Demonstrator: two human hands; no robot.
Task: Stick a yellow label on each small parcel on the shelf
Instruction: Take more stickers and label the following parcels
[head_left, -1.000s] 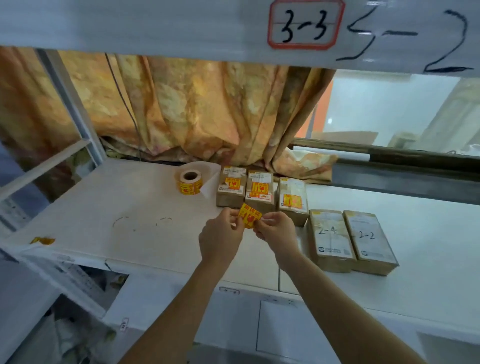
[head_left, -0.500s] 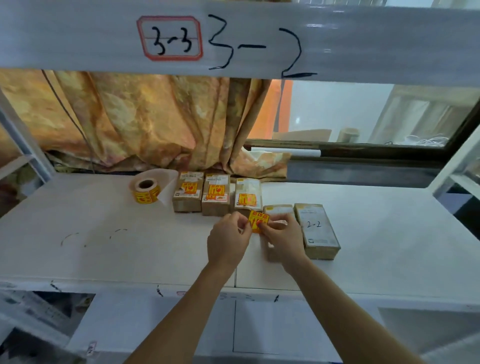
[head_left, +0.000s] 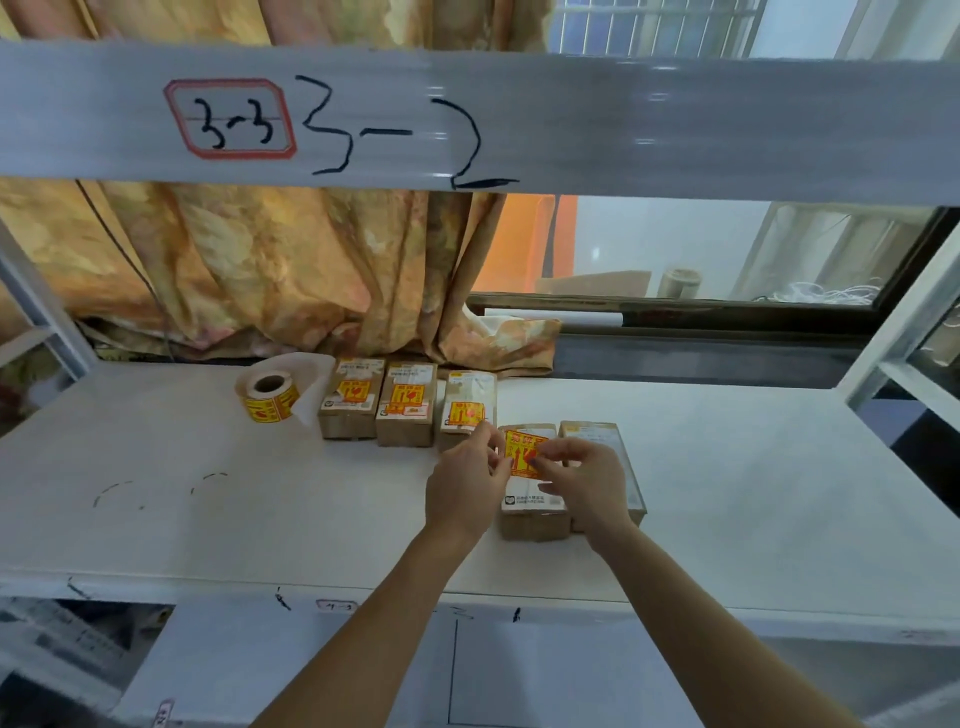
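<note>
On the white shelf (head_left: 156, 467), both forearms reaching forward, left hand (head_left: 465, 486) and right hand (head_left: 584, 483) each pinching an edge of a yellow label (head_left: 524, 452), held over the fourth parcel (head_left: 532, 512); three labelled parcels (head_left: 405, 405) behind, label roll (head_left: 267, 397) to their left

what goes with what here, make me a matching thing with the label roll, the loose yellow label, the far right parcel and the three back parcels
Things:
1. label roll
2. loose yellow label
3. far right parcel
4. three back parcels

States:
A. already labelled yellow
B. held by both hands over a front parcel
C. left end of the row, backing strip trailing
D. no yellow label showing

Pairs: 1-C, 2-B, 3-D, 4-A
</note>
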